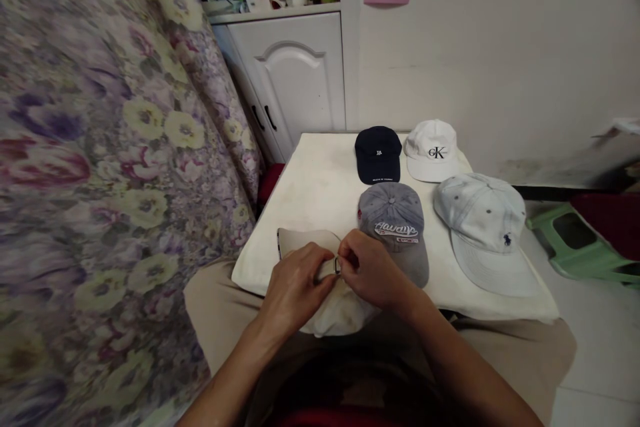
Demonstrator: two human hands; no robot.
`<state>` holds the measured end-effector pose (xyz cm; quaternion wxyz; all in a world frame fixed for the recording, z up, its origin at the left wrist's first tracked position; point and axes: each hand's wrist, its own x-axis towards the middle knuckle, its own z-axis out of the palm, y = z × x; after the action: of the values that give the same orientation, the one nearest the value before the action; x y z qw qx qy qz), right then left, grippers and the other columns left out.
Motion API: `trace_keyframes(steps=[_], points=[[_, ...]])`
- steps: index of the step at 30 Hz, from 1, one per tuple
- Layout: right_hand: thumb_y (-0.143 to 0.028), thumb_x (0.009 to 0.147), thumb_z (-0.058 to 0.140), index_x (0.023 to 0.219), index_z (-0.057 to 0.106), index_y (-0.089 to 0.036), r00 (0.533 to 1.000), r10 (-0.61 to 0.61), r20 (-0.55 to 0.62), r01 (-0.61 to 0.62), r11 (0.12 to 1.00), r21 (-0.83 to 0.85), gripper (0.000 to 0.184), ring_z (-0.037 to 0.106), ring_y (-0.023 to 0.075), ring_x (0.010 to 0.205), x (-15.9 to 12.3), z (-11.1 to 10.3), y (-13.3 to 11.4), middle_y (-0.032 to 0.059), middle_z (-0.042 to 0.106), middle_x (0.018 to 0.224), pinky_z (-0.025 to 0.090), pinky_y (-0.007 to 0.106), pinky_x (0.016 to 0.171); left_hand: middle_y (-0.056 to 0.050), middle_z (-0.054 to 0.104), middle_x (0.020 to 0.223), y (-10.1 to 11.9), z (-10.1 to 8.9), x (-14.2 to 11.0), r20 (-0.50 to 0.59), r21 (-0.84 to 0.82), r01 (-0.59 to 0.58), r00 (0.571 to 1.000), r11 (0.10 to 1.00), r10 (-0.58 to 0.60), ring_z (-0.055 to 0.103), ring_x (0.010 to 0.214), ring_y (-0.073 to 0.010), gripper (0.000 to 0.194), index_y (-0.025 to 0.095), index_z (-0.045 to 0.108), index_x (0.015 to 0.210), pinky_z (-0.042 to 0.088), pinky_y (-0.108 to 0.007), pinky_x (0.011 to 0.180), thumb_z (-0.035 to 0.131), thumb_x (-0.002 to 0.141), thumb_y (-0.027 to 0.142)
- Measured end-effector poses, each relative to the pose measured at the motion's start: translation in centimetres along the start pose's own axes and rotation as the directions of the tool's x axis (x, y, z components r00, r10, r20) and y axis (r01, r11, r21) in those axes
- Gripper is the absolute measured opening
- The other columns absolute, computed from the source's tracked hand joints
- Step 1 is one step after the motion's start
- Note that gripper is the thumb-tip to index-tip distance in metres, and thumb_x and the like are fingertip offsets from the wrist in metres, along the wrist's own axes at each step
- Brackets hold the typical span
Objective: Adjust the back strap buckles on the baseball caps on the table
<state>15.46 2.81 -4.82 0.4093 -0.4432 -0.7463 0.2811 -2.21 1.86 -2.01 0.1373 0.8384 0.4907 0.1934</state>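
Note:
A beige baseball cap (pixel 343 313) lies at the table's front edge, its back strap turned up and its brim pointing away from me. My left hand (pixel 297 280) pinches the cap's strap between thumb and fingers. At the small metal buckle (pixel 337 265) on that strap, my right hand (pixel 373 270) is closed with its fingertips pressed together; the strap's end is hidden in them. Just beyond my right hand sits a grey cap (pixel 393 207) with white lettering, partly covered by that hand.
A navy cap (pixel 378 150) and a white cap (pixel 431 140) stand at the table's back. To the right is a pale blue denim cap (pixel 483 227). The table (pixel 310 180) has a cream cover. A flowered curtain (pixel 125 180) hangs left; a green stool (pixel 570 240) stands right.

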Motion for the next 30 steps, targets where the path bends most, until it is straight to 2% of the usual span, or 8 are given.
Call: trace_keyframes(steps=[8, 14, 15, 17, 20, 23, 27, 30], points=[[-0.003, 0.077, 0.049, 0.076, 0.041, -0.023, 0.999, -0.036, -0.031, 0.033, 0.996, -0.079, 0.021, 0.048, 0.0169, 0.07, -0.3, 0.6, -0.2, 0.0009, 0.047, 0.08, 0.037, 0.031, 0.063, -0.002, 0.065, 0.088, 0.1, 0.1, 0.2, 0.033, 0.022, 0.029, 0.999, 0.999, -0.029, 0.062, 0.083, -0.0223, 0.012, 0.021, 0.063, 0.094, 0.045, -0.034, 0.073, 0.063, 0.083, 0.016], [-0.01, 0.089, 0.05, 0.082, 0.057, -0.02, 0.998, -0.05, 0.032, 0.046, 0.992, 0.118, 0.013, 0.057, 0.0168, 0.08, -0.6, -0.5, -0.1, 0.0035, 0.057, 0.087, 0.045, 0.032, 0.072, -0.002, 0.066, 0.091, -0.3, 0.0, 0.0, 0.007, -0.018, 0.016, 1.0, 1.0, -0.016, 0.062, 0.086, -0.0227, 0.017, 0.021, 0.062, 0.098, 0.045, -0.035, 0.076, 0.066, 0.082, 0.017], [-0.013, 0.09, 0.052, 0.084, 0.06, -0.02, 0.999, -0.025, 0.039, 0.018, 0.984, 0.178, 0.012, 0.059, 0.0165, 0.08, -0.6, -0.6, 0.1, 0.0038, 0.059, 0.088, 0.046, 0.031, 0.072, -0.001, 0.067, 0.092, -0.3, -0.1, -0.1, 0.001, -0.027, 0.008, 1.0, 1.0, -0.007, 0.062, 0.087, -0.0227, 0.019, 0.021, 0.062, 0.099, 0.045, -0.035, 0.077, 0.068, 0.082, 0.017], [-0.02, 0.09, 0.056, 0.087, 0.062, -0.02, 0.993, 0.087, 0.085, -0.111, 0.933, 0.343, 0.007, 0.062, 0.0151, 0.072, -0.7, -0.5, 0.5, 0.003, 0.063, 0.084, 0.049, 0.03, 0.067, -0.001, 0.067, 0.092, -0.3, -0.3, -0.2, -0.005, -0.041, -0.011, 1.0, 0.999, 0.01, 0.063, 0.088, -0.0224, 0.022, 0.022, 0.061, 0.101, 0.044, -0.036, 0.078, 0.069, 0.081, 0.016], [-0.03, 0.088, 0.063, 0.091, 0.059, -0.02, 0.938, 0.238, 0.252, -0.343, 0.751, 0.564, 0.011, 0.062, 0.0128, 0.054, -0.7, -0.2, 1.2, -0.0015, 0.064, 0.065, 0.051, 0.026, 0.055, 0.0, 0.067, 0.091, -0.1, -0.5, -0.3, -0.011, -0.044, -0.038, 0.999, 0.998, 0.037, 0.063, 0.088, -0.0218, 0.022, 0.022, 0.061, 0.1, 0.042, -0.036, 0.077, 0.07, 0.081, 0.015], [-0.033, 0.084, 0.068, 0.091, 0.055, -0.02, 0.899, 0.244, 0.365, -0.433, 0.633, 0.642, 0.02, 0.061, 0.0124, 0.047, -0.4, -0.2, 1.6, -0.0044, 0.062, 0.056, 0.049, 0.023, 0.048, 0.0, 0.066, 0.089, -0.1, -0.5, -0.3, -0.029, -0.051, -0.069, 0.997, 0.996, 0.068, 0.062, 0.085, -0.0213, 0.024, 0.021, 0.06, 0.1, 0.041, -0.035, 0.075, 0.07, 0.08, 0.013], [-0.032, 0.081, 0.07, 0.092, 0.052, -0.02, 0.881, 0.222, 0.419, -0.462, 0.597, 0.656, 0.024, 0.059, 0.011, 0.046, 0.0, -0.4, 1.6, -0.0052, 0.061, 0.062, 0.047, 0.023, 0.045, 0.0, 0.066, 0.09, -0.2, -0.4, -0.4, -0.031, -0.07, -0.095, 0.995, 0.993, 0.093, 0.061, 0.086, -0.0212, 0.025, 0.021, 0.06, 0.102, 0.041, -0.036, 0.077, 0.069, 0.08, 0.012], [-0.03, 0.083, 0.068, 0.092, 0.055, -0.02, 0.882, 0.218, 0.418, -0.445, 0.675, 0.588, 0.018, 0.051, 0.009, 0.045, 0.2, -0.7, 1.5, -0.0067, 0.057, 0.059, 0.04, 0.021, 0.044, -0.001, 0.067, 0.091, -0.1, -0.5, -0.4, 0.006, -0.072, -0.088, 0.996, 0.994, 0.089, 0.061, 0.088, -0.0224, 0.023, 0.021, 0.06, 0.102, 0.041, -0.036, 0.077, 0.068, 0.081, 0.013]])
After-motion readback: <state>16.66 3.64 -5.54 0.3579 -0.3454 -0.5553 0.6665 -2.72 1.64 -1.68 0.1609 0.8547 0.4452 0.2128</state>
